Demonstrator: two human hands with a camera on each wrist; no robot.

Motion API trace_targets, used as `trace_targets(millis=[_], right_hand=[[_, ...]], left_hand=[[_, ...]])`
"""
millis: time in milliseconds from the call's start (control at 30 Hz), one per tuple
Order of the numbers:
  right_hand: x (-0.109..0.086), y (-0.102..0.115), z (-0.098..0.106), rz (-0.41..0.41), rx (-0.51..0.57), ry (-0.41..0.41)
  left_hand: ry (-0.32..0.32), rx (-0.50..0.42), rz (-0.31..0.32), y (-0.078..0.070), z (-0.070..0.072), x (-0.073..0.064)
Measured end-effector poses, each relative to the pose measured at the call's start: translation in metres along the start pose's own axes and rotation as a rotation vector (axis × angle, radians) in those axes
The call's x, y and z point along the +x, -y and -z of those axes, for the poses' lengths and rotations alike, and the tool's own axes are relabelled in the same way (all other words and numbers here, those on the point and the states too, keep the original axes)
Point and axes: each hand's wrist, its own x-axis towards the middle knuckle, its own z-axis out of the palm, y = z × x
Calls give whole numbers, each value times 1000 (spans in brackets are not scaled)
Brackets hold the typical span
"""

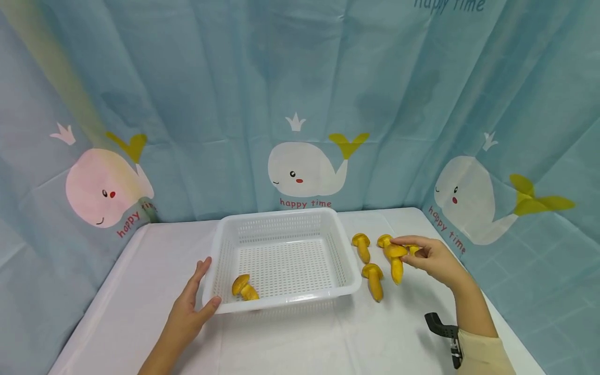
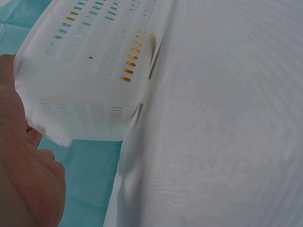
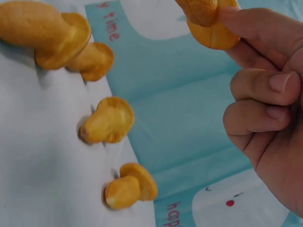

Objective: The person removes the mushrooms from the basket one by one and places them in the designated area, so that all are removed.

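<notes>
A white plastic basket (image 1: 281, 300) with slotted walls sits on the table, and one yellow toy mushroom (image 1: 246, 288) lies in its front left corner. My left hand (image 1: 189, 307) grips that corner, with the thumb at the front rim and the fingers along the left side. To the right of the basket, my right hand (image 1: 431, 260) pinches a mushroom (image 3: 213, 33) by its cap between thumb and fingertips, its stem pointing down in the head view. Several more mushrooms lie around it, among them one mushroom (image 1: 373, 281) in front and another mushroom (image 1: 362, 247) close to the basket.
A white cloth (image 1: 281, 344) covers the table. Blue curtains (image 1: 225, 156) with printed whales stand behind it and at both sides. A black bracket (image 1: 441, 328) is strapped to my right wrist beside a beige sleeve (image 1: 483, 354).
</notes>
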Motion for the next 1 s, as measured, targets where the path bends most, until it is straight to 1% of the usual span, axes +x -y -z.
trace_targets(millis=[167, 367, 500, 700, 867, 1000], right_hand=[[0, -12, 5, -85, -17, 24], [-1, -28, 8, -182, -48, 55], [-1, -37, 9, -219, -58, 71], [-1, -50, 7, -250, -69, 88], [-1, -60, 6, -262, -91, 102], [-2, -68, 5, -260, -78, 110]], left_hand=[[-4, 3, 5, 1, 0, 0], [-2, -5, -5, -1, 1, 0], [1, -6, -10, -3, 2, 0], [8, -7, 11, -1, 2, 0], [9, -5, 10, 1, 1, 0], [6, 0, 8, 1, 0, 0]])
